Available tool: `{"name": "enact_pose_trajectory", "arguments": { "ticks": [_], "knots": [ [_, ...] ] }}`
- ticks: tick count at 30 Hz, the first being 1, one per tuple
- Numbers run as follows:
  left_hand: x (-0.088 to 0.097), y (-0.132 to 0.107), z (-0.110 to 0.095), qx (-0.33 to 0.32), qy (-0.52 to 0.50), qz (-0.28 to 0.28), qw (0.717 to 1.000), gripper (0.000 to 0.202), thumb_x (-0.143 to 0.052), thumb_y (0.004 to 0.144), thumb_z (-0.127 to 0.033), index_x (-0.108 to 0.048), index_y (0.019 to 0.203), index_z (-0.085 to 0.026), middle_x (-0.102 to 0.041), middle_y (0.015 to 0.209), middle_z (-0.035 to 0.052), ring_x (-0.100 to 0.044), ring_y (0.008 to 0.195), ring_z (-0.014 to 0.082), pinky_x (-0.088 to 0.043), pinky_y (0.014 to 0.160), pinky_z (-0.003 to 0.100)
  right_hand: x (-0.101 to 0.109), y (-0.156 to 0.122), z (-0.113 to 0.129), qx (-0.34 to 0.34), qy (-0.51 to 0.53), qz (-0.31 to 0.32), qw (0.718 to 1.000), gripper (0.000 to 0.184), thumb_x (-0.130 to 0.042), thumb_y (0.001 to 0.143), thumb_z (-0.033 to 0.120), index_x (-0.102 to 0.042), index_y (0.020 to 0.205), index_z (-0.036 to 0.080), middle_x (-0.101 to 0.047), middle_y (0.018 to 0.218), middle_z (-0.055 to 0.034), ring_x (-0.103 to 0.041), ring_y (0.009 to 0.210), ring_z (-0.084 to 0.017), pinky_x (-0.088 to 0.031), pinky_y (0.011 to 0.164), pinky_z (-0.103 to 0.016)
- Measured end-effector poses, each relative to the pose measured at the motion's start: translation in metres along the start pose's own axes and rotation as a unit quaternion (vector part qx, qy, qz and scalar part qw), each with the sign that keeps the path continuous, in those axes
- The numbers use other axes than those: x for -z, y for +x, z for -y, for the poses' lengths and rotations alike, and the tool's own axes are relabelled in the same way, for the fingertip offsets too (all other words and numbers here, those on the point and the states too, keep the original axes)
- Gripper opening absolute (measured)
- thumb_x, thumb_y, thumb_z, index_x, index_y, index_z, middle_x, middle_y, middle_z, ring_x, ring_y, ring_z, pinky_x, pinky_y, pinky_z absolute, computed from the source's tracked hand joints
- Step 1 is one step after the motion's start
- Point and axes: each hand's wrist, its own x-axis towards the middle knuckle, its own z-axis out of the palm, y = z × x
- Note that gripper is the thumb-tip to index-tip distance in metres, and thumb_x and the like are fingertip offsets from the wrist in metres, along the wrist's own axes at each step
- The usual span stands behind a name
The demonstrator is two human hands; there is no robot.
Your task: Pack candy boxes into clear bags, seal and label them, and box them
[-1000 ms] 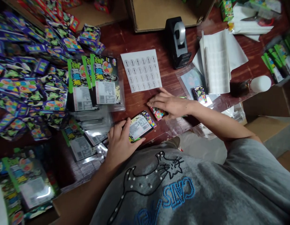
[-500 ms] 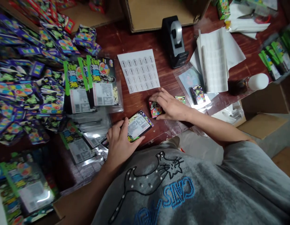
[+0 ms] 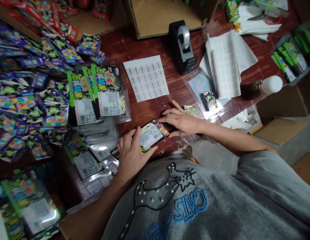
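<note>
A black printed packet (image 3: 152, 135) with a white label lies on the table near its front edge. My left hand (image 3: 129, 150) grips it, fingers along the far side and thumb along the near side. My right hand (image 3: 182, 120) is closed over a small red box (image 3: 166, 130), mostly hidden under the fingers. The box touches the packet's right end; whether it is inside cannot be told. Behind my right hand lies a small green box (image 3: 189, 109). Farther right, a small dark box (image 3: 209, 100) rests on a clear bag.
A heap of purple boxes (image 3: 32, 100) covers the left side, beside labelled packets (image 3: 108, 90). Behind are a sticker sheet (image 3: 146, 78), a tape dispenser (image 3: 183, 46) and a carton (image 3: 167, 20). Papers (image 3: 223, 63) and a white-capped bottle (image 3: 272, 85) stand right.
My right hand has brought the red box down and left against the packet's right end. My left hand keeps hold of the packet. The view has shifted slightly.
</note>
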Motion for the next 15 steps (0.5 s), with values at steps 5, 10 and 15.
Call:
{"name": "enact_pose_trajectory", "arguments": {
  "ticks": [5, 10, 15],
  "knots": [
    [0.006, 0.004, -0.007, -0.002, 0.019, -0.004, 1.000, 0.086, -0.074, 0.093, -0.059, -0.047, 0.160, -0.012, -0.060, 0.145, 0.0280, -0.056, 0.132, 0.0485, -0.045, 0.110, 0.063, 0.017, -0.018, 0.009, -0.030, -0.032, -0.002, 0.999, 0.107, -0.073, 0.095, 0.065, -0.019, 0.176, 0.021, -0.044, 0.172, -0.0213, -0.035, 0.163, -0.037, 0.005, 0.135, -0.071],
    [0.016, 0.013, -0.016, -0.011, 0.016, -0.002, 1.000, 0.082, -0.080, 0.086, -0.056, -0.051, 0.150, -0.015, -0.063, 0.145, 0.0271, -0.059, 0.131, 0.0495, -0.046, 0.109, 0.066, 0.040, -0.065, -0.011, -0.128, -0.071, -0.030, 0.989, 0.121, -0.079, 0.081, 0.077, -0.027, 0.173, 0.017, -0.054, 0.161, -0.0251, -0.047, 0.150, -0.046, -0.007, 0.132, -0.079],
    [0.017, 0.030, -0.017, -0.018, -0.045, 0.044, 0.998, 0.102, -0.090, 0.073, -0.058, -0.048, 0.155, -0.016, -0.065, 0.138, 0.0230, -0.062, 0.129, 0.0461, -0.051, 0.109, 0.060, 0.036, -0.053, -0.010, -0.056, -0.002, -0.077, 0.995, 0.095, -0.079, 0.087, 0.057, -0.037, 0.166, 0.022, -0.065, 0.146, -0.0161, -0.060, 0.135, -0.035, -0.019, 0.133, -0.070]
  ]
}}
